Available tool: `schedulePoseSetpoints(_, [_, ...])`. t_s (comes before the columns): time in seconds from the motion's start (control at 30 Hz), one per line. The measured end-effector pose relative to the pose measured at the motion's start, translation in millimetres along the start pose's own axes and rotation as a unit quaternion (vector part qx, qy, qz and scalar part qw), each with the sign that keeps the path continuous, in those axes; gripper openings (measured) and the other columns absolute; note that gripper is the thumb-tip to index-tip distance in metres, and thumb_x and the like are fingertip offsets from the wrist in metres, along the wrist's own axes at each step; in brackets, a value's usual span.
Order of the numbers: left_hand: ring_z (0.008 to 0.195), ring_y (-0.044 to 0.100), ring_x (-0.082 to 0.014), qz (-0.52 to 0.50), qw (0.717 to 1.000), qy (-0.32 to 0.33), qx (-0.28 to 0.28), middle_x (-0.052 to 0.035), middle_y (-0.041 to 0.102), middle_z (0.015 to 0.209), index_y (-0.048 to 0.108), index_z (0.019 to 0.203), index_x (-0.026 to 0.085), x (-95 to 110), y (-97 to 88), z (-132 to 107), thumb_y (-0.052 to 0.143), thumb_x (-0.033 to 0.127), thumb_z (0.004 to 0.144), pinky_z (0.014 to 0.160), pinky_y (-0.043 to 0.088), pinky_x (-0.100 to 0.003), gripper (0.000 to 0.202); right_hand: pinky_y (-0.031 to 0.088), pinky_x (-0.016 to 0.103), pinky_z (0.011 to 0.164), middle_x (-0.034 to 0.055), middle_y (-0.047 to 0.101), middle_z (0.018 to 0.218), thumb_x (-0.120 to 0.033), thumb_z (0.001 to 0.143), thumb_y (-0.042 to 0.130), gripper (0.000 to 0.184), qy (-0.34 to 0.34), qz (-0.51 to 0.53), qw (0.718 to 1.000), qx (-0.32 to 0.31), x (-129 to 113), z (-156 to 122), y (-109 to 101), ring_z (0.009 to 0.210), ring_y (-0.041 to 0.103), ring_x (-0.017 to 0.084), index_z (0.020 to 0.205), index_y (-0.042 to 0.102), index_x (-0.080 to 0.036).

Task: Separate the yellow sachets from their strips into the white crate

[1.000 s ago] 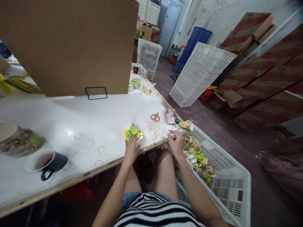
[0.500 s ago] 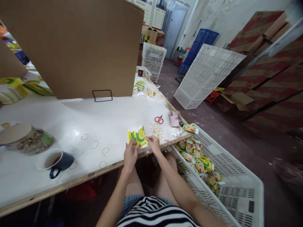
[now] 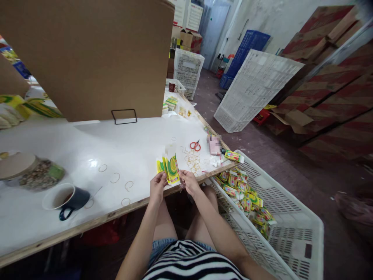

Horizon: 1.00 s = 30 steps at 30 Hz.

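Note:
My left hand [image 3: 157, 187] and my right hand [image 3: 189, 182] both pinch the lower edge of a small stack of yellow-green packets [image 3: 168, 168], held upright just above the front edge of the white table [image 3: 87, 151]. A loose pile of rubber bands [image 3: 194, 161] lies on the table just right of the packets. Red scissors [image 3: 195, 146] lie behind the bands. A white crate [image 3: 279, 217] beside my right knee holds several more yellow-green packets [image 3: 243, 194].
A dark mug [image 3: 65, 199] and a lidded jar [image 3: 27, 173] stand at the table's left front. Single rubber bands [image 3: 115, 178] are scattered mid-table. A big cardboard panel [image 3: 87, 54] stands behind. White crates [image 3: 256, 89] and cartons [image 3: 335, 89] fill the floor to the right.
My right hand came from the table's edge by the crate to the packets. Both hands then lifted the stack off the table and stood it upright.

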<state>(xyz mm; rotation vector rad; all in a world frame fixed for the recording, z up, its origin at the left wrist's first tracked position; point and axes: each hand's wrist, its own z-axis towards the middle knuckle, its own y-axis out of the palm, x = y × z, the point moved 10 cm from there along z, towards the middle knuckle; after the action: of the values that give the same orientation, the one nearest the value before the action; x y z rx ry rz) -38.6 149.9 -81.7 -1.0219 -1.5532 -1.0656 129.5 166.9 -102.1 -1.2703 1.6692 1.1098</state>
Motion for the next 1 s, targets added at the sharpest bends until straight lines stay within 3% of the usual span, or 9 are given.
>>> schedulePoseSetpoints(0.13, [0.055,0.055,-0.0136,0.047,0.998,0.004,0.037,-0.0008,0.062,0.06,0.063,0.071,0.014,4.8,-4.6,3.9,0.065,0.045,0.069,0.055,0.044,-0.025,0.031,0.028,0.021,0.041,-0.0067,0.049,0.047,-0.055,0.049,0.079,0.047,-0.002,0.013,1.0,0.023,1.7,-0.3,-5.5,0.041,0.037,0.006,0.067,0.059,-0.017])
schedulePoseSetpoints(0.23, [0.064,0.056,-0.0164,0.084,0.994,0.016,0.075,-0.0018,0.062,0.064,0.064,0.07,0.015,14.2,-17.8,8.2,0.064,0.032,0.069,0.066,0.044,-0.029,0.017,0.031,0.021,0.043,-0.0056,0.052,0.047,-0.053,0.05,0.079,0.044,-0.015,0.017,0.999,0.046,0.0,-0.5,-11.9,0.045,0.043,0.009,0.067,0.06,-0.017])
schedulePoseSetpoints(0.37, [0.097,0.056,-0.0251,0.082,0.991,0.027,0.106,-0.0106,0.065,0.102,0.065,0.098,0.016,21.4,-34.1,9.2,0.068,0.028,0.068,0.087,0.043,-0.037,0.034,0.036,0.022,0.048,-0.0039,0.057,0.053,-0.051,0.051,0.079,0.042,-0.038,0.027,0.997,0.069,-8.9,-6.5,-23.5,0.052,0.049,0.011,0.069,0.06,-0.018])
schedulePoseSetpoints(0.47, [0.108,0.055,-0.0272,0.017,0.999,0.012,0.037,-0.0136,0.062,0.118,0.061,0.112,0.016,17.7,-18.4,5.4,0.069,0.041,0.071,0.09,0.045,-0.04,0.049,0.036,0.022,0.05,-0.0035,0.059,0.057,-0.049,0.051,0.081,0.043,-0.041,0.038,0.997,0.06,-14.9,-17.0,-25.1,0.052,0.048,0.01,0.073,0.062,-0.017])
schedulePoseSetpoints(0.57, [0.097,0.064,-0.027,-0.059,0.993,-0.023,-0.098,-0.0136,0.07,0.101,0.066,0.103,0.013,15.2,19.0,-6.4,0.068,0.056,0.07,0.085,0.05,-0.04,0.054,0.037,0.022,0.05,-0.0033,0.06,0.059,-0.046,0.052,0.082,0.041,-0.033,0.045,0.998,0.032,-19.1,-30.0,-17.3,0.05,0.047,0.009,0.075,0.063,-0.017])
schedulePoseSetpoints(0.63, [0.094,0.066,-0.0271,-0.094,0.981,-0.04,-0.166,-0.0136,0.072,0.095,0.068,0.101,0.013,19.3,38.5,-17.0,0.068,0.061,0.069,0.085,0.051,-0.039,0.058,0.036,0.022,0.049,-0.0036,0.058,0.058,-0.045,0.054,0.082,0.04,-0.03,0.047,0.998,0.009,-22.6,-37.9,-10.1,0.048,0.045,0.008,0.074,0.063,-0.017])
schedulePoseSetpoints(0.77, [0.106,0.064,-0.0282,-0.227,0.928,-0.09,-0.28,-0.0151,0.07,0.109,0.066,0.109,0.015,33.2,64.7,-37.8,0.071,0.057,0.07,0.091,0.05,-0.039,0.057,0.035,0.022,0.047,-0.0053,0.053,0.055,-0.045,0.055,0.082,0.038,-0.034,0.041,0.998,-0.029,-31.7,-47.9,-1.0,0.045,0.04,0.006,0.071,0.061,-0.018])
schedulePoseSetpoints(0.87, [0.111,0.062,-0.0295,-0.298,0.899,-0.115,-0.3,-0.0154,0.069,0.114,0.066,0.107,0.015,39.7,69.2,-44.3,0.076,0.048,0.068,0.093,0.05,-0.04,0.053,0.038,0.023,0.05,-0.0055,0.053,0.055,-0.046,0.058,0.081,0.036,-0.044,0.024,0.998,-0.039,-39.0,-52.0,-0.5,0.046,0.042,0.008,0.071,0.061,-0.018])
schedulePoseSetpoints(1.0, [0.103,0.066,-0.029,-0.272,0.923,-0.115,-0.249,-0.0147,0.072,0.105,0.068,0.103,0.013,34.2,64.3,-40.4,0.081,0.042,0.063,0.088,0.052,-0.038,0.051,0.045,0.027,0.061,-0.0015,0.06,0.065,-0.048,0.065,0.076,0.034,-0.069,-0.014,0.996,-0.05,-48.0,-57.3,2.4,0.058,0.053,0.012,0.073,0.063,-0.018])
